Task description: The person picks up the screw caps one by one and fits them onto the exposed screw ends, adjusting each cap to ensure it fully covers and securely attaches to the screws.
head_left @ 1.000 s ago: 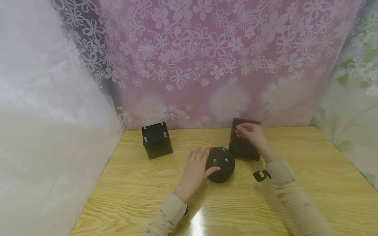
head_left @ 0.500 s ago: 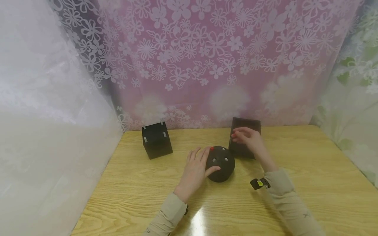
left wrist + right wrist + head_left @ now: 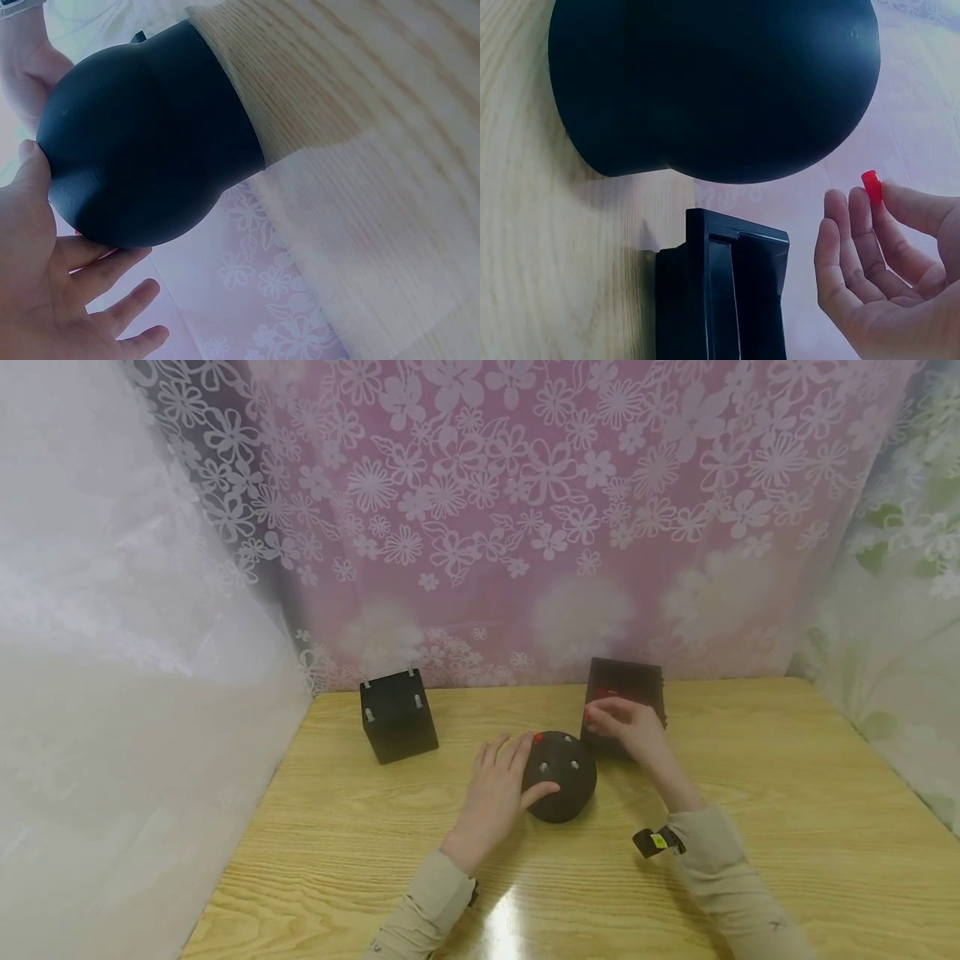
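Note:
A rounded black block stands on the table; small metal pegs and one red piece show on its top. My left hand holds its left side, thumb on the near edge and fingers at the far edge. In the left wrist view, the block's smooth bulging body lies against the thumb and the first fingers, the others spread free. My right hand pinches a small red cap between thumb and index finger, to the right of the block and over the near part of an open black bin.
Red pieces lie inside the bin, behind the right hand. A square black block with several upright metal pegs stands at the back left. A pink floral curtain hangs behind the wooden table.
My right hand has drawn back from inside the bin toward its near side, carrying the red cap. The left hand and the rounded block have stayed in place.

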Available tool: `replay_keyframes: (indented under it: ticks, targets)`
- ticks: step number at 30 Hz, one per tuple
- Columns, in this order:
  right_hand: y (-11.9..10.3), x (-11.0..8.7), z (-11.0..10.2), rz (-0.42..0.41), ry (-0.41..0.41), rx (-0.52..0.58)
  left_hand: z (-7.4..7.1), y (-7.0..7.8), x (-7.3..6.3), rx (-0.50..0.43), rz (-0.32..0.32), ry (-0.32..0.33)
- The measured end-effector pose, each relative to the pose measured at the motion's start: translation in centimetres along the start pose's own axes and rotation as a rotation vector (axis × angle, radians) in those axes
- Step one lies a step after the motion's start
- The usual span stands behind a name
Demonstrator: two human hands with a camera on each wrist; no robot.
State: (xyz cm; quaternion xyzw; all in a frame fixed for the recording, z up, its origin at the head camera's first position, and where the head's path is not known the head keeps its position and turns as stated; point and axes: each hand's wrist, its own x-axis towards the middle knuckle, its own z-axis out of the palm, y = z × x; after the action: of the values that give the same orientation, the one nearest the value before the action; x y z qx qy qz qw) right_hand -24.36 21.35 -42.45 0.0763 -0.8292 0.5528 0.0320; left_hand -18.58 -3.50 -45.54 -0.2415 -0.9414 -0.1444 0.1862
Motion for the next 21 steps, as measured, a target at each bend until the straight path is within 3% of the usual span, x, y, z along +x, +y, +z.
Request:
replay_keyframes:
  ticks: [11, 21]
  targets:
    - [0.16, -0.40, 0.60, -0.060, -0.028, 0.058, -0.10, 0.01, 0.03, -0.010, -0.002, -0.017]
    - [-0.17, -0.64, 0.97, -0.046, -0.045, 0.027, -0.03, -0.06, -0.06, -0.015, 0.012, 0.004]
